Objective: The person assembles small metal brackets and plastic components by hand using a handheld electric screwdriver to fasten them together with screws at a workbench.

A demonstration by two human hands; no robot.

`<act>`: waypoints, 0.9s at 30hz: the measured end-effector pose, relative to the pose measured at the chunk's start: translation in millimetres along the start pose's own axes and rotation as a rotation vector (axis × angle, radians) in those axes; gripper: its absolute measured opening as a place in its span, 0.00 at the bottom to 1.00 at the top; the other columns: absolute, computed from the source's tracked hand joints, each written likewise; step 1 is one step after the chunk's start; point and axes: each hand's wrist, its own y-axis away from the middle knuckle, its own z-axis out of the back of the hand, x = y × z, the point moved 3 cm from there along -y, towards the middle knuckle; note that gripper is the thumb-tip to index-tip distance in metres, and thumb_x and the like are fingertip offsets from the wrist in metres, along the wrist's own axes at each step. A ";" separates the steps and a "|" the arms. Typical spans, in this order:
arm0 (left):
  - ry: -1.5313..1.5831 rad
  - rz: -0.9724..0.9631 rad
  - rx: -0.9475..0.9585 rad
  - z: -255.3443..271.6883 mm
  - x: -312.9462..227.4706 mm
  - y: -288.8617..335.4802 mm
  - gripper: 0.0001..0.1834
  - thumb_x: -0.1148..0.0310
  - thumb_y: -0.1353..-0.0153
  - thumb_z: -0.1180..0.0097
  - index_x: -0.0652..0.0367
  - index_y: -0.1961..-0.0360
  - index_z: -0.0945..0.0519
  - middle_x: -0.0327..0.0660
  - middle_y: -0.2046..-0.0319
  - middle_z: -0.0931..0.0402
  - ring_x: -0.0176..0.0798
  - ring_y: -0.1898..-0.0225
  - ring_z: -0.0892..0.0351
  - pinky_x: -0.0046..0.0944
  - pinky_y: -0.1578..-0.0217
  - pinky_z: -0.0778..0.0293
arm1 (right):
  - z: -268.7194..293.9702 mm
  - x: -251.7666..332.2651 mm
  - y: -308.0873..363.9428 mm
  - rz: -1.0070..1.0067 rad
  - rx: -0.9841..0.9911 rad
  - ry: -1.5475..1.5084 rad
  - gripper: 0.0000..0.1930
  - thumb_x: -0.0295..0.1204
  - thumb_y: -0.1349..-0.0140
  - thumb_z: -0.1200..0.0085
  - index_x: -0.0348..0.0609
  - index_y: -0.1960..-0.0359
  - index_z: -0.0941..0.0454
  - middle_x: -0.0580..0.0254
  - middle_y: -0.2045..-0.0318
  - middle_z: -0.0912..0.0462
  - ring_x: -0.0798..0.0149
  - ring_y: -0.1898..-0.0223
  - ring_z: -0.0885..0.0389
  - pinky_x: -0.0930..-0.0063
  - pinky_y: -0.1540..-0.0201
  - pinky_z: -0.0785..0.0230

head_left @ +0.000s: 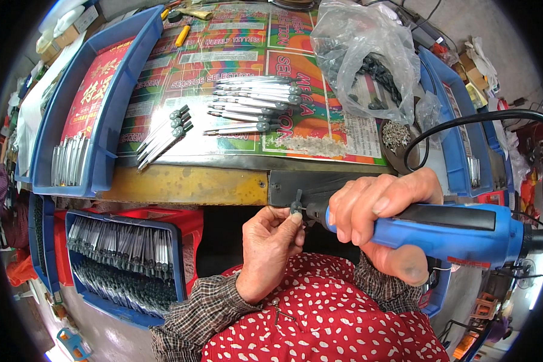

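Between the thumb and fingers of my left hand [264, 250] is a small dark plastic part [296, 205], held upright just off the table's front edge. My right hand [386, 205] wraps around a blue and black electric screwdriver [464, 234] lying level. The screwdriver's tip points left at the dark part, close against it; whether it touches a screw is too small to tell. On the table lie several white and silver rods with dark ends [250, 99], and a smaller bundle of similar rods [163, 137] sits to their left.
A clear plastic bag [338, 42] of dark parts lies at the back right, behind a dish of small screws [396, 136]. Blue trays [117, 102] flank the table. Below left, a blue crate [178, 253] holds many rods. The screwdriver's black cable [482, 117] loops at right.
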 end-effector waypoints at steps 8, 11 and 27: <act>0.005 0.038 -0.041 -0.3 -0.5 1.8 0.05 0.74 0.40 0.49 0.66 0.67 0.30 0.37 0.77 0.29 0.25 0.81 0.33 0.23 0.84 0.37 | -4.7 -9.1 -14.1 0.059 0.163 -0.003 0.29 0.50 0.51 0.38 0.39 0.61 0.37 0.63 0.81 0.29 0.67 0.81 0.30 0.70 0.75 0.34; 0.021 0.049 -0.023 0.6 -0.8 2.1 0.06 0.74 0.40 0.49 0.65 0.66 0.30 0.37 0.76 0.29 0.25 0.80 0.33 0.23 0.84 0.37 | -1.8 -4.2 -12.4 -0.057 0.145 0.095 0.30 0.52 0.52 0.39 0.39 0.61 0.37 0.64 0.82 0.29 0.68 0.81 0.30 0.71 0.76 0.34; 0.015 0.027 0.013 0.9 -1.5 1.9 0.06 0.73 0.40 0.49 0.66 0.66 0.30 0.37 0.78 0.29 0.24 0.80 0.33 0.22 0.83 0.37 | -8.4 0.1 -7.9 0.001 0.114 0.056 0.29 0.50 0.50 0.40 0.41 0.60 0.38 0.63 0.80 0.30 0.67 0.80 0.29 0.69 0.73 0.34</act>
